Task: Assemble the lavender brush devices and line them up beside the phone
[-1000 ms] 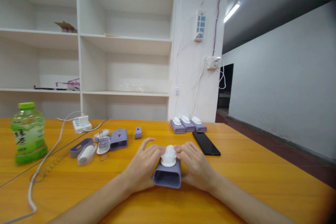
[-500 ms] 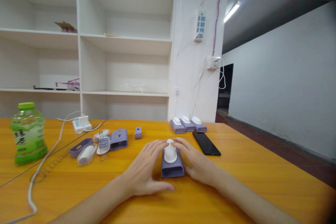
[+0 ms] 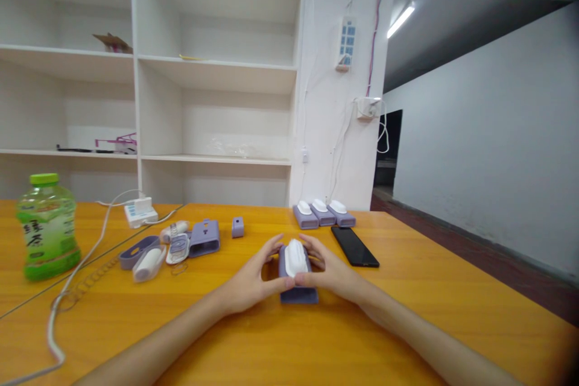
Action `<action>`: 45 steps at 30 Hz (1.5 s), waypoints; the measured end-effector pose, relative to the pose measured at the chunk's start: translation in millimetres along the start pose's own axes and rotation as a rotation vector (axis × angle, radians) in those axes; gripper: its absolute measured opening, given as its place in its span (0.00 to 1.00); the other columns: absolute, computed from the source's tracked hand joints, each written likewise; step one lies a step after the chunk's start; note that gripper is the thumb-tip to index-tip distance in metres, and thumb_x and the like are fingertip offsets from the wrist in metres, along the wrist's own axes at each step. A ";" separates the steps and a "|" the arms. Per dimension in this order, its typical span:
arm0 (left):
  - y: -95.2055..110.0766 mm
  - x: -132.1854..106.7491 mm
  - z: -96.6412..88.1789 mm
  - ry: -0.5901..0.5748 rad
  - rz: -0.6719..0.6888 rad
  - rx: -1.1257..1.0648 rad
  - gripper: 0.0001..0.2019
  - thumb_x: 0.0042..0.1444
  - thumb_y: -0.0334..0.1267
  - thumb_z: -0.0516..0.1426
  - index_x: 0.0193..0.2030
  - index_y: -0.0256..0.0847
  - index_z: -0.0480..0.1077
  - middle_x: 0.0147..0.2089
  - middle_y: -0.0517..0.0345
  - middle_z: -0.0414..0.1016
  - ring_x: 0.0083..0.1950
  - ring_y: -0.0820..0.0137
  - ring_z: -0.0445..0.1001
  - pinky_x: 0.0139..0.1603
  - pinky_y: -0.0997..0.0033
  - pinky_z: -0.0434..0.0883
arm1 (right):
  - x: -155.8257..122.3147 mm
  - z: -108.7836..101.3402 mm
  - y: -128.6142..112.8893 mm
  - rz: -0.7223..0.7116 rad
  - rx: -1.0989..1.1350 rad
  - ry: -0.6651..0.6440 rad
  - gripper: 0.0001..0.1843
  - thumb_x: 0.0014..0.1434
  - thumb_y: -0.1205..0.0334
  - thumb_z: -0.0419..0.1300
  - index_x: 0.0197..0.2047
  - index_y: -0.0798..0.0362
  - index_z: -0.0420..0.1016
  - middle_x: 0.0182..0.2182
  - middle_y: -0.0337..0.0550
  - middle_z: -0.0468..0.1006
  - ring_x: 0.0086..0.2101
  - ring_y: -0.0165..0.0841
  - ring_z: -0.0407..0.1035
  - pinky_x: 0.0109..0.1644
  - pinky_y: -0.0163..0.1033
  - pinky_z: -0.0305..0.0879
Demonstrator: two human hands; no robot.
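Observation:
In front of me on the table lies a flat purple sleeve-like holder (image 3: 299, 296), its open end facing me. A white ridged oval piece (image 3: 296, 258) sits on top of it. My left hand (image 3: 257, 274) curls round the left side, thumb at the near end of the white piece. From the right, my right hand (image 3: 332, 271) closes in the same way, its thumb meeting the left thumb there and its fingers along the far right side. Some fingertips are hidden behind the holder and white piece.
Three similar purple holders (image 3: 322, 218) with white tops stand at the back, behind a black phone (image 3: 355, 246). Left are another purple sleeve (image 3: 205, 238), a small purple piece (image 3: 237, 227), a purple ring-like band (image 3: 138, 253), a wrapped white cylinder (image 3: 149, 263), a green bottle (image 3: 49, 229) and a white cable (image 3: 54, 338).
Both thumbs have come in to the near end of the white piece. My fingers have moved off its top to the sides. The white piece looks turned or tilted differently.

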State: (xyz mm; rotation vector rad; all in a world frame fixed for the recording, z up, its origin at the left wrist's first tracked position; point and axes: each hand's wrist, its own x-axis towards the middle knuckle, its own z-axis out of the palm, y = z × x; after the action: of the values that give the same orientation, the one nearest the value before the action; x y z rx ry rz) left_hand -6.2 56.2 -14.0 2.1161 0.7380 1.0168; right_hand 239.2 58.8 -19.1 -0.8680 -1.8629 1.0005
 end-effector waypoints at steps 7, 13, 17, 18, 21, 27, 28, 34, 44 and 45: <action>33.7 -17.1 -9.0 -0.099 -0.081 0.021 0.42 0.45 0.51 0.71 0.65 0.48 0.61 0.58 0.53 0.72 0.56 0.58 0.74 0.60 0.53 0.72 | -21.1 18.9 -27.5 0.029 0.091 -0.094 0.57 0.37 0.57 0.81 0.68 0.46 0.60 0.64 0.53 0.65 0.60 0.46 0.67 0.65 0.53 0.62; 53.5 -28.3 -25.6 -0.150 -0.012 0.263 0.51 0.39 0.55 0.72 0.69 0.49 0.57 0.67 0.49 0.66 0.65 0.49 0.68 0.66 0.45 0.66 | -32.0 32.6 -55.4 -0.135 -0.070 -0.106 0.57 0.37 0.53 0.81 0.67 0.44 0.60 0.63 0.49 0.66 0.61 0.48 0.64 0.67 0.55 0.60; 63.2 -26.4 -30.1 -0.095 0.196 0.553 0.55 0.40 0.59 0.70 0.72 0.46 0.52 0.69 0.44 0.63 0.66 0.45 0.64 0.68 0.40 0.61 | -33.6 24.2 -67.2 -0.354 -0.411 -0.063 0.62 0.40 0.50 0.79 0.72 0.44 0.51 0.67 0.52 0.60 0.65 0.51 0.57 0.70 0.58 0.54; 66.8 -25.4 -29.5 -0.094 0.243 0.601 0.53 0.41 0.58 0.70 0.71 0.45 0.52 0.68 0.44 0.64 0.65 0.45 0.64 0.68 0.41 0.61 | -34.0 22.0 -69.6 -0.396 -0.479 -0.065 0.62 0.43 0.50 0.78 0.73 0.44 0.48 0.67 0.52 0.58 0.66 0.51 0.55 0.70 0.57 0.53; 74.7 -23.4 -24.3 -0.082 0.327 0.671 0.50 0.42 0.49 0.69 0.71 0.44 0.52 0.67 0.45 0.64 0.63 0.48 0.65 0.68 0.45 0.61 | -35.1 18.9 -75.9 -0.456 -0.624 -0.088 0.61 0.47 0.55 0.75 0.75 0.47 0.43 0.68 0.53 0.55 0.67 0.50 0.52 0.71 0.54 0.52; 64.9 -29.5 -11.3 -0.077 0.230 0.560 0.53 0.39 0.43 0.68 0.72 0.46 0.47 0.66 0.46 0.65 0.64 0.48 0.66 0.67 0.49 0.65 | -38.1 23.0 -71.3 -0.395 -0.584 -0.132 0.64 0.42 0.63 0.72 0.75 0.48 0.40 0.69 0.53 0.56 0.66 0.52 0.55 0.70 0.56 0.55; 62.2 -30.8 -10.6 -0.085 0.189 0.540 0.54 0.40 0.43 0.68 0.72 0.47 0.46 0.67 0.46 0.64 0.64 0.47 0.66 0.66 0.47 0.65 | -38.6 23.5 -67.0 -0.363 -0.546 -0.138 0.64 0.42 0.63 0.72 0.75 0.47 0.40 0.69 0.53 0.56 0.65 0.52 0.56 0.68 0.56 0.58; 53.7 -33.8 -19.8 -0.246 -0.025 0.276 0.45 0.51 0.43 0.66 0.72 0.53 0.49 0.69 0.53 0.64 0.66 0.52 0.67 0.67 0.49 0.65 | -39.4 25.1 -50.3 -0.103 -0.292 -0.140 0.59 0.46 0.57 0.75 0.74 0.45 0.46 0.64 0.52 0.65 0.59 0.47 0.66 0.64 0.54 0.63; 39.0 -40.5 -10.7 -0.235 -0.167 0.169 0.72 0.30 0.52 0.76 0.76 0.49 0.34 0.77 0.45 0.45 0.74 0.44 0.49 0.74 0.43 0.48 | -36.2 44.1 -75.3 0.038 -0.282 -0.110 0.70 0.39 0.44 0.78 0.75 0.46 0.41 0.61 0.51 0.68 0.58 0.50 0.65 0.64 0.55 0.59; 39.5 -40.8 -9.4 -0.227 -0.170 0.145 0.73 0.30 0.52 0.76 0.76 0.49 0.33 0.77 0.45 0.45 0.74 0.44 0.49 0.74 0.43 0.48 | -36.1 45.9 -75.4 0.042 -0.284 -0.099 0.70 0.39 0.44 0.78 0.75 0.46 0.40 0.61 0.52 0.68 0.58 0.51 0.65 0.64 0.56 0.59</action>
State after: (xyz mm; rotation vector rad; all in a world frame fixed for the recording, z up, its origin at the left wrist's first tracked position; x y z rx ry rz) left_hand -28.0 5.5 2.5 2.2017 0.8819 0.6370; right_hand 199.7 -19.1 19.2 -1.0432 -2.1130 0.8282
